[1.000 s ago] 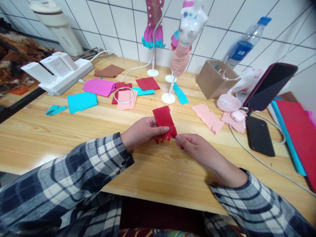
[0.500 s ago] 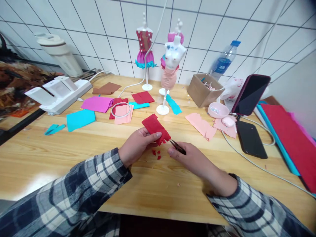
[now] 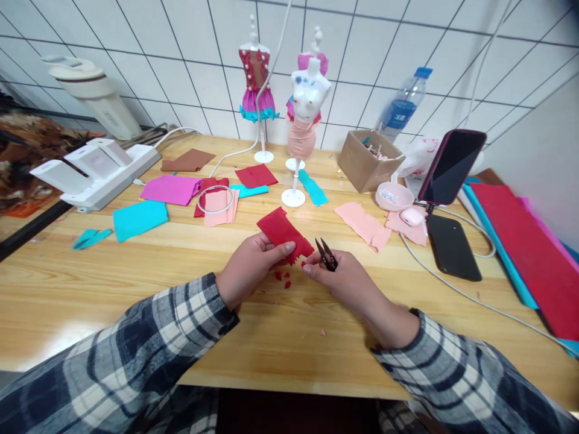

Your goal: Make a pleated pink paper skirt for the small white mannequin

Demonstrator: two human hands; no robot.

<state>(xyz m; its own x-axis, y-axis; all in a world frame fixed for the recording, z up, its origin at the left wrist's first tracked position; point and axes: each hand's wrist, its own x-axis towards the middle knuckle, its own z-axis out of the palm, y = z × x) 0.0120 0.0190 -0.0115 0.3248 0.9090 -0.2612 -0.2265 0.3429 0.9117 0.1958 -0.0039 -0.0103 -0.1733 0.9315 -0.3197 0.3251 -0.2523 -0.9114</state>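
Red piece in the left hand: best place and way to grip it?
Probably pinch the red piece across its far end, top and bottom, coming from the far side. That end juts out uncovered beyond the left hand; the near edge is jagged and close to the snips in the right hand.

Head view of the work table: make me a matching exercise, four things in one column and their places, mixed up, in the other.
Things:
1. red piece
2. dark snips
3. blue-capped bottle
4. magenta piece

Places:
A. held in the right hand
B. just in front of the brown piece
C. held in the left hand
D. behind the cardboard box

Pairs: 1-C, 2-A, 3-D, 4-B
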